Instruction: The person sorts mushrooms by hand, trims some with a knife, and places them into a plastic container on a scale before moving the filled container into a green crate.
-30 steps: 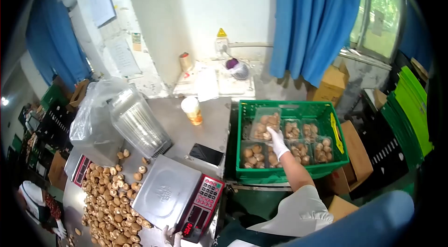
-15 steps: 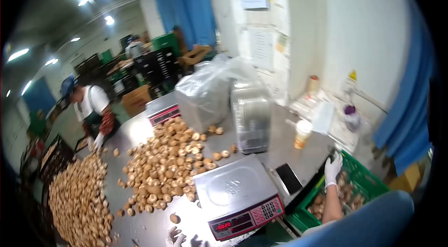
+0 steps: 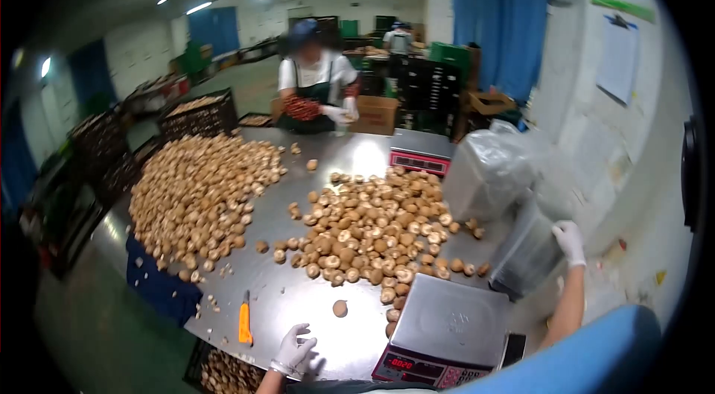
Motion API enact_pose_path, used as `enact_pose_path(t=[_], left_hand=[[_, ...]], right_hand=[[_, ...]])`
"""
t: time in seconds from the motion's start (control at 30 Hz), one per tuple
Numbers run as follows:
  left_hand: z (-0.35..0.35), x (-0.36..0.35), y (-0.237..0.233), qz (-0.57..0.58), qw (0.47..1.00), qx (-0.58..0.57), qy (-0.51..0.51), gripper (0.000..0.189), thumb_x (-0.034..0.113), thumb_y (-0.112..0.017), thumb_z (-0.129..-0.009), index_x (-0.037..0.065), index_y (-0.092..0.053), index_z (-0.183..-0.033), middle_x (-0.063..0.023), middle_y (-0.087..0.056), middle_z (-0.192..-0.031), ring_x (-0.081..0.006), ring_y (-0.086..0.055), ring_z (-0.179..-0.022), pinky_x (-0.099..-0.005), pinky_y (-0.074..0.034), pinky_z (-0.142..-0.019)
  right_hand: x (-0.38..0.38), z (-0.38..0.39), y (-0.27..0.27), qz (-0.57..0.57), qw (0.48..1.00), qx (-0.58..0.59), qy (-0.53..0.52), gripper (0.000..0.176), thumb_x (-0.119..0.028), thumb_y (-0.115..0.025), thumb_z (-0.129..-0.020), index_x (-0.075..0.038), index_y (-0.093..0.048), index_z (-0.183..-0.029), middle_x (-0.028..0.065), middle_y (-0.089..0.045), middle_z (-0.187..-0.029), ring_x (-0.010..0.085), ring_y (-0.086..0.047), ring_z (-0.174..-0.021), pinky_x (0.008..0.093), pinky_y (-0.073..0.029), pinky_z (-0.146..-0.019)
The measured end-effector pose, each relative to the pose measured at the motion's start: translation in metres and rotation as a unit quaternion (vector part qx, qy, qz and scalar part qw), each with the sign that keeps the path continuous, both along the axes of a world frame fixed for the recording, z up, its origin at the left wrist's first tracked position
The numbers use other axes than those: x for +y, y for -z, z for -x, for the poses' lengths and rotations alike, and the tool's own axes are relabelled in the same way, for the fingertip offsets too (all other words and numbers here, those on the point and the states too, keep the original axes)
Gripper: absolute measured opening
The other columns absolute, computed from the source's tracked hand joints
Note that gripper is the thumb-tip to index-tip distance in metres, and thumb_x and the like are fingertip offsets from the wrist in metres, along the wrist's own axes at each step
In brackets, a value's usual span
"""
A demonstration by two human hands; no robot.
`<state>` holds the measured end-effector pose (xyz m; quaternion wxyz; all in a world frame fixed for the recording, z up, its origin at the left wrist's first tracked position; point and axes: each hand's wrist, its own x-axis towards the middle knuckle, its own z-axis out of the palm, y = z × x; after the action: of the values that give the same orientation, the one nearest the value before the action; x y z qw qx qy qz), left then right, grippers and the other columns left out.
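Observation:
My left hand (image 3: 295, 349), in a white glove, is over the front edge of the metal table, its fingers apart and nothing in them. A single mushroom (image 3: 339, 308) lies just beyond it. My right hand (image 3: 570, 242), also gloved, is at the top right side of a stack of clear plastic trays (image 3: 530, 249); its fingers are curled at the stack's edge. A scale (image 3: 450, 323) with a red lit display stands between my hands. Behind the scale spreads a pile of mushrooms (image 3: 372, 226).
An orange-handled knife (image 3: 245, 322) lies at the front left. A larger mushroom heap (image 3: 201, 197) covers the table's left. Across the table a person (image 3: 316, 81) in white gloves stands near a second scale (image 3: 421, 150). A phone (image 3: 514, 349) lies beside the near scale.
The view has swung to the right-hand side's opposite, leftward. My right hand has left the green crate and is at the tray stack. My left hand shows more fully.

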<state>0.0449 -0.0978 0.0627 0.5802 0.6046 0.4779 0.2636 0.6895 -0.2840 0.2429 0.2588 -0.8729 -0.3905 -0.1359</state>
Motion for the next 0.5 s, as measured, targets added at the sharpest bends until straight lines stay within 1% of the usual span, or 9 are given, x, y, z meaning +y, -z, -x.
enact_pose_path(t=[0.07, 0.17, 0.2, 0.27, 0.33, 0.4, 0.43, 0.47, 0.5], left_hand=[[0.001, 0.004, -0.001, 0.068, 0.997, -0.026, -0.005, 0.059, 0.019, -0.068, -0.081, -0.002, -0.04, -0.129, -0.018, -0.049, -0.118, -0.022, -0.062, -0.083, -0.0307, -0.055, -0.066], [-0.006, 0.018, 0.024, 0.071, 0.997, -0.026, 0.001, 0.057, 0.018, -0.067, -0.082, -0.002, -0.041, -0.129, -0.0171, -0.051, -0.117, -0.0198, -0.063, -0.078, -0.0271, -0.054, -0.063], [-0.01, 0.022, 0.029, 0.083, 0.996, -0.032, 0.007, 0.057, 0.018, -0.067, -0.083, -0.002, -0.041, -0.129, -0.017, -0.051, -0.116, -0.0193, -0.063, -0.077, -0.0266, -0.054, -0.063], [-0.021, 0.034, 0.032, 0.084, 0.995, -0.049, 0.01, 0.056, 0.019, -0.066, -0.083, -0.002, -0.042, -0.129, -0.0169, -0.051, -0.118, -0.0174, -0.061, -0.078, -0.0277, -0.053, -0.064], [-0.029, 0.05, 0.042, 0.029, 0.998, -0.047, 0.001, 0.055, 0.02, -0.067, -0.081, -0.003, -0.045, -0.126, -0.016, -0.053, -0.112, -0.0164, -0.059, -0.074, -0.0286, -0.052, -0.067], [-0.036, 0.071, 0.043, -0.012, 1.0, 0.009, -0.002, 0.053, 0.02, -0.067, -0.08, -0.002, -0.047, -0.124, -0.0159, -0.053, -0.109, -0.017, -0.058, -0.073, -0.0295, -0.051, -0.069], [-0.042, 0.084, 0.044, -0.058, 0.996, 0.063, -0.001, 0.051, 0.021, -0.068, -0.079, -0.001, -0.05, -0.122, -0.0157, -0.053, -0.105, -0.0176, -0.057, -0.072, -0.0303, -0.05, -0.071], [-0.049, 0.096, 0.049, -0.133, 0.989, 0.058, -0.021, 0.047, 0.022, -0.068, -0.078, 0.002, -0.054, -0.118, -0.0168, -0.052, -0.101, -0.0216, -0.056, -0.077, -0.0321, -0.048, -0.074], [-0.057, 0.112, 0.054, -0.227, 0.972, 0.059, -0.026, 0.044, 0.022, -0.068, -0.078, 0.004, -0.055, -0.116, -0.0185, -0.052, -0.104, -0.0263, -0.055, -0.086, -0.0343, -0.047, -0.078]], right_hand=[[-0.008, -0.059, 0.02, -0.022, 0.979, 0.204, 0.004, 0.026, -0.023, -0.06, -0.078, 0.002, -0.068, -0.076, 0.008, -0.067, -0.074, 0.0178, -0.061, -0.065, 0.0325, -0.047, -0.064], [-0.027, -0.102, 0.047, -0.021, 0.984, 0.177, -0.01, 0.025, -0.02, -0.058, -0.083, 0.002, -0.067, -0.079, 0.0021, -0.062, -0.068, 0.0106, -0.053, -0.06, 0.0272, -0.043, -0.058], [-0.035, -0.115, 0.055, -0.143, 0.978, 0.152, 0.001, 0.023, -0.018, -0.056, -0.086, 0.001, -0.065, -0.081, 0.0013, -0.06, -0.069, 0.0095, -0.052, -0.061, 0.0255, -0.042, -0.058], [-0.042, -0.127, 0.062, -0.38, 0.92, 0.096, 0.023, 0.019, -0.015, -0.051, -0.092, 0.0, -0.061, -0.087, -0.0001, -0.057, -0.07, 0.0072, -0.049, -0.064, 0.0222, -0.039, -0.058], [-0.02, 0.024, -0.003, -0.435, 0.898, 0.067, 0.008, 0.019, -0.014, -0.05, -0.094, 0.0, -0.059, -0.085, 0.0019, -0.056, -0.077, 0.0082, -0.049, -0.071, 0.0232, -0.041, -0.064], [-0.02, 0.113, -0.003, -0.315, 0.949, 0.0, -0.014, 0.013, -0.009, -0.052, -0.092, 0.0, -0.057, -0.083, 0.0033, -0.055, -0.078, 0.0111, -0.05, -0.073, 0.0256, -0.041, -0.068], [-0.023, 0.152, 0.003, -0.221, 0.969, -0.09, -0.061, 0.006, -0.002, -0.054, -0.087, 0.0, -0.056, -0.081, 0.0044, -0.054, -0.077, 0.0147, -0.05, -0.073, 0.0282, -0.042, -0.068], [-0.022, 0.185, 0.022, -0.222, 0.963, -0.08, -0.127, 0.005, 0.003, -0.055, -0.08, -0.001, -0.055, -0.078, 0.0071, -0.055, -0.077, 0.0185, -0.052, -0.073, 0.0297, -0.042, -0.068], [-0.024, 0.223, 0.033, -0.157, 0.974, -0.08, -0.143, 0.009, 0.006, -0.055, -0.072, -0.002, -0.056, -0.076, 0.0108, -0.055, -0.077, 0.0245, -0.054, -0.073, 0.0321, -0.043, -0.068]])
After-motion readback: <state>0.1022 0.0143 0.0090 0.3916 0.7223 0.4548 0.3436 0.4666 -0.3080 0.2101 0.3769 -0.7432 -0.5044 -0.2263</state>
